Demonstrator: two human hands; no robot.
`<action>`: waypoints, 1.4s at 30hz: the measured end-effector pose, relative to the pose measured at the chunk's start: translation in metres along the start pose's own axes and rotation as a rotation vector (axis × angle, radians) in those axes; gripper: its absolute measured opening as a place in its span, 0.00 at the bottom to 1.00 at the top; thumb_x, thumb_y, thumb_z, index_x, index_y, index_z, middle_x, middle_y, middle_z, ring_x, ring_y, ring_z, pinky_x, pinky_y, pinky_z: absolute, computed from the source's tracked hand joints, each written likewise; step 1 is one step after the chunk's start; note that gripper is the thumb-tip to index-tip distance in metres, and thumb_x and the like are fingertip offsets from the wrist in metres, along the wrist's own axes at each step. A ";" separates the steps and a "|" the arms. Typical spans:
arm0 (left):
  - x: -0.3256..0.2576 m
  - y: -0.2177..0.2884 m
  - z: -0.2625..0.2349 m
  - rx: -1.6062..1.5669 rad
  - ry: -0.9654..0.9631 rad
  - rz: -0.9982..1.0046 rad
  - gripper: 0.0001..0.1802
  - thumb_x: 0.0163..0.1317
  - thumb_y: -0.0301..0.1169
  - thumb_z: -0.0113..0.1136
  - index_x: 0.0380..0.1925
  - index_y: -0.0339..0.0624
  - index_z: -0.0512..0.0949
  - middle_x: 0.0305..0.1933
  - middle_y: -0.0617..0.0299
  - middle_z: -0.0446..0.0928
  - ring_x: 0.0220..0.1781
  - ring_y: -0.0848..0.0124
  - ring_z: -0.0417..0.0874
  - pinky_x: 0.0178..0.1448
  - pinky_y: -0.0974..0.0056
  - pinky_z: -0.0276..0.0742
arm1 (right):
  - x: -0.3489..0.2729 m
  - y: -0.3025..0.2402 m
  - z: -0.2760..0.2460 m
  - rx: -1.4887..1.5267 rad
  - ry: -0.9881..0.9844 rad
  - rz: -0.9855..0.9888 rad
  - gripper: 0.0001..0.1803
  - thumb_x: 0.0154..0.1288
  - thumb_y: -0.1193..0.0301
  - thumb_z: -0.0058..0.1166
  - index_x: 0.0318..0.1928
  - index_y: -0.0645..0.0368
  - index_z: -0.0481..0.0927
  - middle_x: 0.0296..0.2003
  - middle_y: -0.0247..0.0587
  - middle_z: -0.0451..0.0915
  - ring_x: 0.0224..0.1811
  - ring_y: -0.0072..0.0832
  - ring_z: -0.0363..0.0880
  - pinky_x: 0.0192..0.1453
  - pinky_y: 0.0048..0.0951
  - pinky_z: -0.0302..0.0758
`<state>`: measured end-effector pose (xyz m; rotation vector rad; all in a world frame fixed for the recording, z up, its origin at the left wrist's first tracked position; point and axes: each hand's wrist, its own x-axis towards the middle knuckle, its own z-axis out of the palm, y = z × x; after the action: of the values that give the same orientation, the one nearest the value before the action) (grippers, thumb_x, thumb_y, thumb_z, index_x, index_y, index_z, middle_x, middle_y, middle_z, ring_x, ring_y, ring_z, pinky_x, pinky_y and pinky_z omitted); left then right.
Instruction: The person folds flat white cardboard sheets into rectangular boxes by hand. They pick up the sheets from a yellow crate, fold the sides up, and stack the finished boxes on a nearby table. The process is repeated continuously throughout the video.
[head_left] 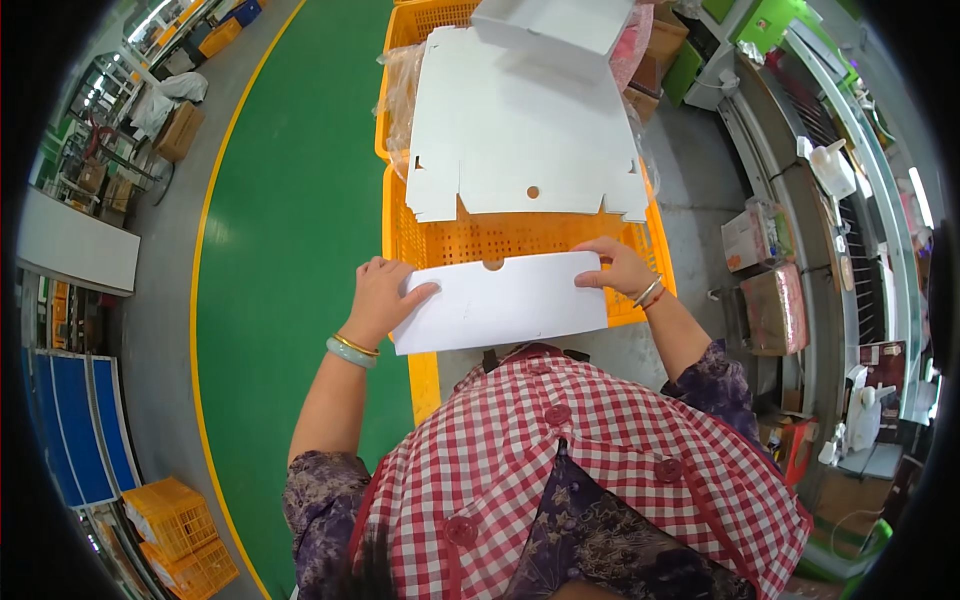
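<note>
Between my two hands is a white cardboard box [510, 310], its long side toward me and a half-round notch in its top edge. My left hand [385, 295] grips the left end, thumb on the near face and fingers behind. At the right end my right hand [612, 270] holds the upper corner, thumb in front. Just beyond the box lies a stack of flat white die-cut cardboard sheets [530, 120], with slots and a round hole near the front edge. The stack rests over a yellow plastic crate [475, 238].
A white box [555, 25] sits on the far end of the sheets. Clear plastic wrap [400, 95] hangs beside them. Green floor [290, 250] with a yellow line runs along the left. On the right stands a long machine bench [790, 190] with wrapped packages [775, 310] beside it.
</note>
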<state>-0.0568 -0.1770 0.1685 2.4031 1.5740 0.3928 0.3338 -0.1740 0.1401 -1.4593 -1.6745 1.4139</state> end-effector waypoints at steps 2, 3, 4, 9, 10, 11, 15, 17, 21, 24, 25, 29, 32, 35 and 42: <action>0.004 -0.001 -0.003 -0.094 -0.112 -0.021 0.19 0.54 0.45 0.62 0.20 0.40 0.78 0.27 0.56 0.77 0.36 0.59 0.73 0.48 0.56 0.63 | 0.003 0.012 0.000 -0.127 0.067 -0.182 0.21 0.45 0.63 0.70 0.40 0.58 0.81 0.43 0.39 0.75 0.43 0.30 0.76 0.47 0.30 0.73; 0.004 -0.002 -0.004 -0.140 -0.170 -0.035 0.20 0.53 0.45 0.62 0.15 0.39 0.77 0.23 0.56 0.76 0.33 0.59 0.73 0.46 0.56 0.64 | 0.003 0.014 0.002 -0.188 0.097 -0.271 0.18 0.45 0.63 0.70 0.36 0.59 0.82 0.40 0.39 0.76 0.41 0.31 0.76 0.45 0.29 0.73; 0.001 -0.001 -0.002 -0.209 -0.247 -0.088 0.20 0.53 0.44 0.62 0.15 0.39 0.77 0.22 0.55 0.75 0.30 0.59 0.72 0.43 0.56 0.65 | 0.000 0.015 0.002 -0.239 0.016 -0.204 0.17 0.47 0.63 0.69 0.34 0.59 0.81 0.38 0.39 0.77 0.39 0.31 0.76 0.43 0.29 0.73; -0.033 0.016 -0.016 -0.361 -0.130 0.041 0.18 0.55 0.40 0.62 0.16 0.38 0.76 0.19 0.52 0.69 0.23 0.62 0.67 0.29 0.61 0.64 | -0.026 -0.010 -0.001 -0.185 -0.212 -0.100 0.16 0.52 0.60 0.64 0.31 0.61 0.80 0.30 0.40 0.77 0.33 0.29 0.76 0.38 0.28 0.72; -0.037 0.017 -0.030 -0.401 -0.155 0.015 0.17 0.55 0.39 0.62 0.17 0.37 0.76 0.18 0.54 0.68 0.23 0.63 0.66 0.29 0.61 0.64 | -0.029 -0.026 0.001 -0.150 -0.219 -0.121 0.17 0.53 0.59 0.63 0.30 0.62 0.79 0.27 0.39 0.76 0.31 0.27 0.75 0.36 0.26 0.71; -0.040 0.016 -0.048 -0.441 -0.187 -0.010 0.16 0.56 0.38 0.62 0.17 0.37 0.77 0.18 0.55 0.67 0.22 0.64 0.66 0.28 0.62 0.64 | -0.033 -0.042 0.002 -0.132 -0.278 -0.110 0.16 0.54 0.59 0.62 0.30 0.62 0.79 0.26 0.37 0.76 0.31 0.25 0.74 0.36 0.26 0.70; -0.053 0.028 -0.134 -0.595 -0.167 -0.189 0.09 0.56 0.32 0.63 0.24 0.37 0.81 0.21 0.64 0.70 0.24 0.76 0.68 0.30 0.68 0.65 | -0.035 -0.132 -0.009 0.006 -0.464 -0.117 0.16 0.57 0.60 0.61 0.30 0.62 0.79 0.23 0.29 0.74 0.29 0.18 0.70 0.34 0.23 0.68; -0.053 0.045 -0.183 -0.690 -0.172 -0.346 0.07 0.55 0.28 0.62 0.25 0.34 0.81 0.25 0.66 0.74 0.28 0.80 0.69 0.32 0.72 0.65 | -0.040 -0.174 -0.025 0.076 -0.537 -0.137 0.15 0.58 0.60 0.60 0.30 0.62 0.79 0.24 0.25 0.73 0.29 0.14 0.68 0.33 0.20 0.66; -0.056 0.094 -0.244 -0.740 0.086 -0.188 0.13 0.54 0.32 0.61 0.19 0.32 0.75 0.21 0.64 0.69 0.25 0.74 0.68 0.38 0.68 0.69 | -0.067 -0.236 -0.058 0.155 -0.486 -0.377 0.11 0.59 0.65 0.59 0.31 0.62 0.78 0.27 0.27 0.76 0.29 0.14 0.69 0.34 0.19 0.67; -0.051 0.122 -0.253 -0.502 0.272 0.147 0.18 0.51 0.38 0.63 0.15 0.35 0.71 0.18 0.62 0.65 0.24 0.68 0.68 0.42 0.61 0.70 | -0.092 -0.249 -0.072 0.097 -0.421 -0.664 0.10 0.59 0.68 0.58 0.30 0.63 0.77 0.27 0.33 0.76 0.30 0.23 0.72 0.37 0.26 0.69; -0.057 0.130 -0.252 -0.446 0.306 0.215 0.19 0.50 0.39 0.63 0.14 0.36 0.69 0.18 0.61 0.64 0.24 0.67 0.67 0.43 0.58 0.71 | -0.100 -0.246 -0.076 0.009 -0.399 -0.802 0.09 0.59 0.69 0.58 0.31 0.63 0.77 0.27 0.36 0.76 0.31 0.27 0.73 0.38 0.28 0.69; -0.076 0.149 -0.222 -0.463 0.306 0.245 0.21 0.47 0.42 0.63 0.12 0.37 0.68 0.16 0.60 0.63 0.24 0.66 0.67 0.42 0.57 0.71 | -0.131 -0.228 -0.077 -0.103 -0.477 -0.829 0.08 0.59 0.72 0.56 0.31 0.65 0.76 0.29 0.42 0.76 0.35 0.37 0.74 0.44 0.36 0.70; -0.065 0.152 -0.230 -0.544 0.244 0.156 0.19 0.43 0.40 0.62 0.11 0.36 0.68 0.16 0.60 0.64 0.23 0.65 0.67 0.40 0.59 0.72 | -0.133 -0.223 -0.078 -0.039 -0.494 -0.701 0.08 0.62 0.71 0.54 0.33 0.65 0.76 0.30 0.41 0.76 0.35 0.34 0.74 0.43 0.33 0.70; -0.060 0.164 -0.265 -0.552 0.250 0.025 0.16 0.40 0.37 0.57 0.11 0.35 0.68 0.18 0.58 0.66 0.22 0.66 0.66 0.39 0.61 0.71 | -0.136 -0.242 -0.085 0.023 -0.547 -0.641 0.11 0.64 0.67 0.53 0.33 0.65 0.75 0.29 0.38 0.73 0.33 0.27 0.72 0.39 0.28 0.68; -0.102 0.280 -0.334 -0.089 0.280 0.189 0.04 0.49 0.18 0.51 0.19 0.30 0.67 0.21 0.56 0.62 0.27 0.64 0.65 0.50 0.56 0.71 | -0.149 -0.253 -0.092 0.078 -0.432 -1.065 0.12 0.65 0.66 0.52 0.31 0.64 0.72 0.28 0.40 0.70 0.34 0.33 0.69 0.41 0.30 0.67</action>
<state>0.0258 -0.3617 0.5675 2.5219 1.3990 0.8508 0.3567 -0.2484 0.4379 -0.0633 -2.1030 1.1344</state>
